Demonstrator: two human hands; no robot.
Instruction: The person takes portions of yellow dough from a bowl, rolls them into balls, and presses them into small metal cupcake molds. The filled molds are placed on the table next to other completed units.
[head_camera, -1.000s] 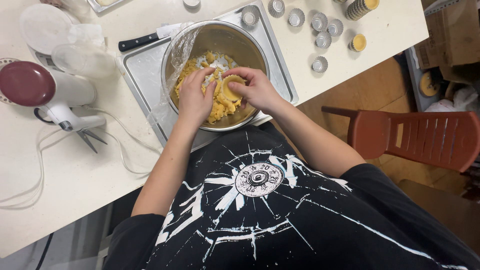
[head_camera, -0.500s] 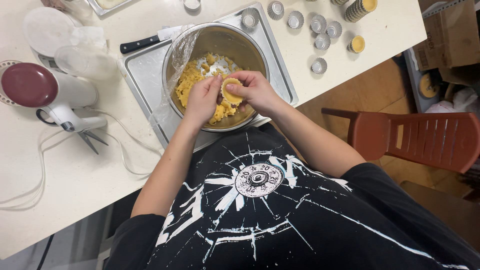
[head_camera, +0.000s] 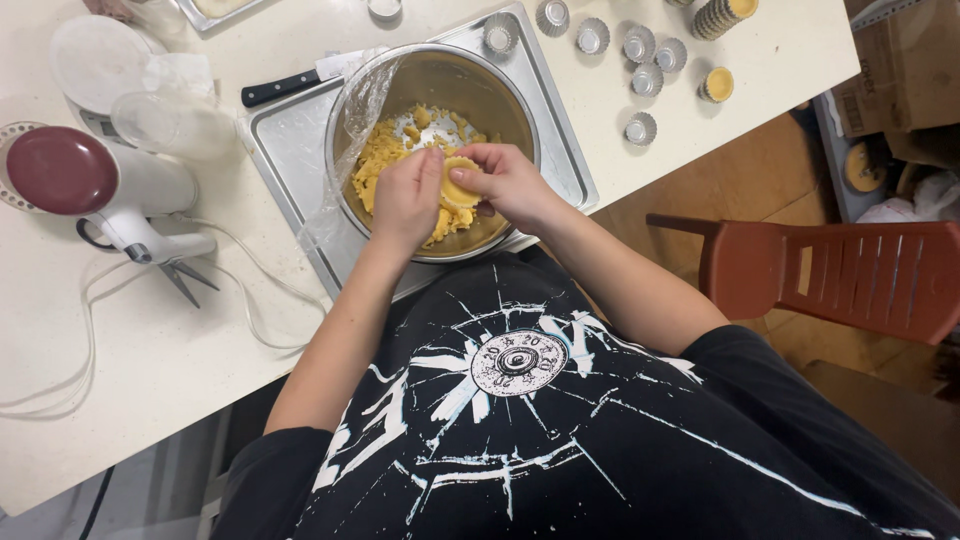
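Note:
A round piece of yellow dough (head_camera: 460, 187), shaped like a small tart shell, is held between both hands over a large metal bowl (head_camera: 500, 90). My left hand (head_camera: 407, 197) grips its left side. My right hand (head_camera: 510, 180) presses its right edge with the thumb on top. The bowl holds crumbly yellow dough (head_camera: 385, 150) and has clear plastic wrap (head_camera: 350, 130) hanging over its left rim. It stands on a metal tray (head_camera: 290, 150).
Several small fluted tart tins (head_camera: 640, 128) lie on the white table at the back right, some filled with dough (head_camera: 716, 85). A black-handled knife (head_camera: 285, 87) lies behind the tray. A white hand mixer (head_camera: 110, 185), scissors (head_camera: 185, 280) and a cable are at the left. A red chair (head_camera: 840, 275) stands at the right.
Both hands lifted out of the crumbly dough and came together; the piece between them has taken a round shell shape.

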